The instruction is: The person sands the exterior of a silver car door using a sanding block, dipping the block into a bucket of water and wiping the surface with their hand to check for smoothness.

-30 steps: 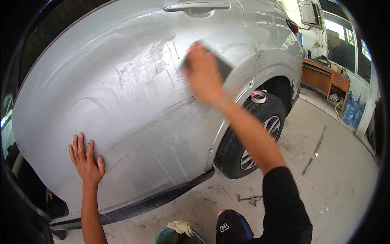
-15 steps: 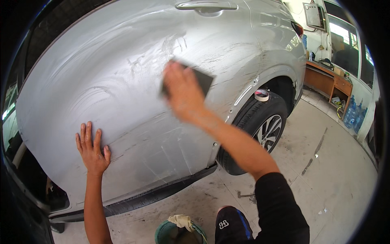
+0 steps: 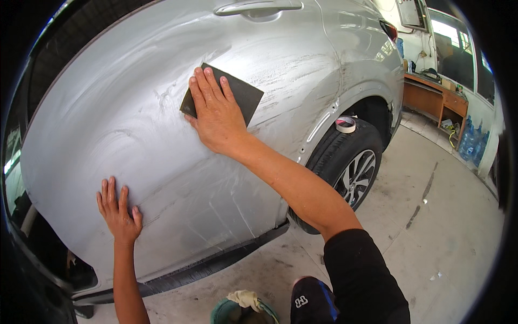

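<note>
A silver car door (image 3: 178,183) fills the middle of the view, with pale smears and dark scuffs across it. On its upper middle, my right hand (image 3: 218,116) presses a dark rectangular sheet of sandpaper (image 3: 244,100) against the panel. Its fingers lie over the sheet, the thumb mostly hidden. Lower and to the left, my left hand (image 3: 121,217) rests flat on the door, fingers spread, holding nothing. Above my right hand is the door handle (image 3: 259,7). Scratch marks run from the sheet toward the rear wheel arch.
A roll of masking tape (image 3: 345,125) sits on top of the rear tyre (image 3: 329,151). Below the door stands a green bucket (image 3: 220,312) with a pale cloth (image 3: 245,298) over its rim. A wooden desk (image 3: 426,96) and blue water bottles (image 3: 472,143) are at the far right.
My right hand has shifted left and slightly up with the sandpaper sheet. My left hand remains spread on the door; the whole view has shifted slightly.
</note>
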Motion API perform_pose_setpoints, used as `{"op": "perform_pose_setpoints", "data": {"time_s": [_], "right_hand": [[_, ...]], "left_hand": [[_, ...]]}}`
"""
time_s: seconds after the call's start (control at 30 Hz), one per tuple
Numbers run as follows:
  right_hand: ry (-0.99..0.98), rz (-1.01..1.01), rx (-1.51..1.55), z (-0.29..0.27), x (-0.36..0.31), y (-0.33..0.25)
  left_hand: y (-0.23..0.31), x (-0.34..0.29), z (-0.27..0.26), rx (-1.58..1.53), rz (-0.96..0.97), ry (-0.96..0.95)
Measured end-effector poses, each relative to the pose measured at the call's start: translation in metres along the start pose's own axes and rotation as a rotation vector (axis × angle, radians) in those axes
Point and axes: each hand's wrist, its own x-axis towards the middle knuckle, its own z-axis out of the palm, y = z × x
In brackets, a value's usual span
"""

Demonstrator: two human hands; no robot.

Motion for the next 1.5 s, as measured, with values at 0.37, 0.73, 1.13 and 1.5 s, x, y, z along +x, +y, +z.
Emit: {"op": "perform_pose_setpoints", "data": {"time_s": [0.37, 0.73, 1.13, 1.5], "right_hand": [[-0.163, 0.315, -0.312, -0.061, 0.036, 0.155], [-0.243, 0.382, -0.389, -0.086, 0.056, 0.170], [-0.081, 0.316, -0.568, -0.084, 0.050, 0.223], [-0.222, 0.277, 0.128, -0.031, 0.045, 0.061]], "left_hand": [[0.002, -0.001, 0.003, 0.011, -0.001, 0.007], [0.003, -0.002, 0.006, 0.006, -0.007, 0.018], [0.004, 0.001, 0.008, 0.020, -0.017, 0.041], [-0.008, -0.008, -0.005, 0.047, 0.005, -0.002]]}}
